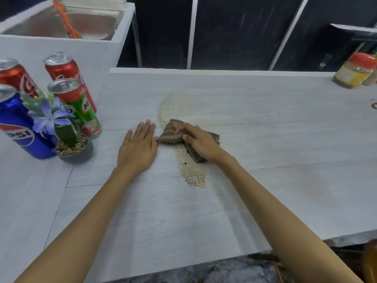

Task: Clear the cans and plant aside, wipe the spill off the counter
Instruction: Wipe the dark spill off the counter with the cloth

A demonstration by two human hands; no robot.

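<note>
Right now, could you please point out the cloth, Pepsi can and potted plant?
cloth (169, 136): head view, on its ribbed left fold.
Pepsi can (14, 118): head view, on its blue side.
potted plant (75, 157): head view, on its grey pot.

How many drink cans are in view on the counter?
4, all grouped at the left: a Pepsi can nearest, a Milo can behind the potted plant, a rear Coca-Cola can behind that, a left Coca-Cola can cut by the frame's edge. More could lie beyond it.

right hand (201, 142) grips cloth (169, 134) on spill (191, 172) | left hand (138, 149) flat on counter (285, 139)
</note>
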